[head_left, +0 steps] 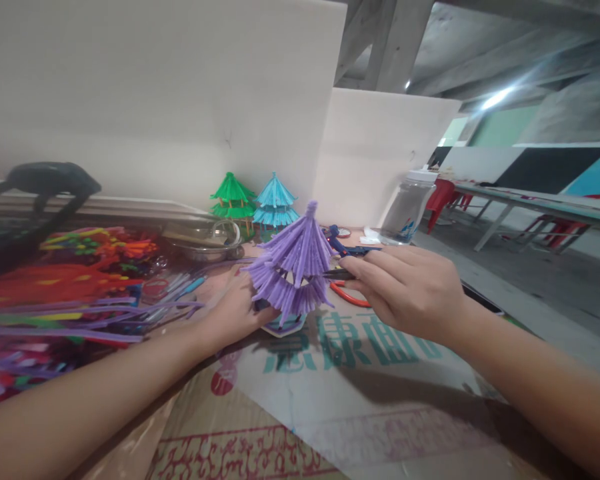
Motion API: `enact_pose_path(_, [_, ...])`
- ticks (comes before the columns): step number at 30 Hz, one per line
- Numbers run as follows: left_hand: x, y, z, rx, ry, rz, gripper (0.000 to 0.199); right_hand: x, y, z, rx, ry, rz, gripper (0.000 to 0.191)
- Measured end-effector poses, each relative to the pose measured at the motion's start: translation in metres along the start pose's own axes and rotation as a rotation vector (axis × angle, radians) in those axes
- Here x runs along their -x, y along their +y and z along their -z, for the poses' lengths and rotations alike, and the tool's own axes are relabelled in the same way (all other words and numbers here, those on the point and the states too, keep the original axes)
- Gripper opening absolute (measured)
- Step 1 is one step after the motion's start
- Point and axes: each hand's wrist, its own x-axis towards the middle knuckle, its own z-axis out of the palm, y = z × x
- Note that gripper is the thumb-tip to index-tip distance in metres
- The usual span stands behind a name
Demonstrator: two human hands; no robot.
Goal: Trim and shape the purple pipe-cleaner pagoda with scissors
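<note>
A purple pipe-cleaner pavilion [300, 260] with a two-tiered pointed roof stands tilted in the middle, on a pale flat base [285, 328]. My left hand [240, 303] is closed on its lower left side, the fingertips partly hidden behind the lower roof. From the right, my right hand [405, 283] pinches dark, thin-tipped tweezers [336, 273], whose points reach the pavilion's right side between the two roof tiers. Just behind that hand lie a blue glue gun [336, 241] and a tool with an orange handle [349, 295].
Green [233, 193] and light-blue pavilions [275, 200] stand at the back by a white board [155, 100]. A metal bowl [205, 243] and heaps of coloured pipe cleaners [95, 280] lie left. A clear bottle [407, 207] stands back right. Printed sheeting [330, 407] covers the table.
</note>
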Motion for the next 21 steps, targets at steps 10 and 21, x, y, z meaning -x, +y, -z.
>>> enact_pose_path(10, [0.0004,0.0002,0.0002,0.019,-0.011,0.004,0.039,-0.0003,0.0,-0.0002,0.002,-0.011,-0.018,0.029])
enact_pose_path(21, [-0.0004,0.002,0.0003,-0.027,-0.014,-0.01,0.039,0.0019,-0.0044,-0.0047,0.035,-0.012,0.003,0.023])
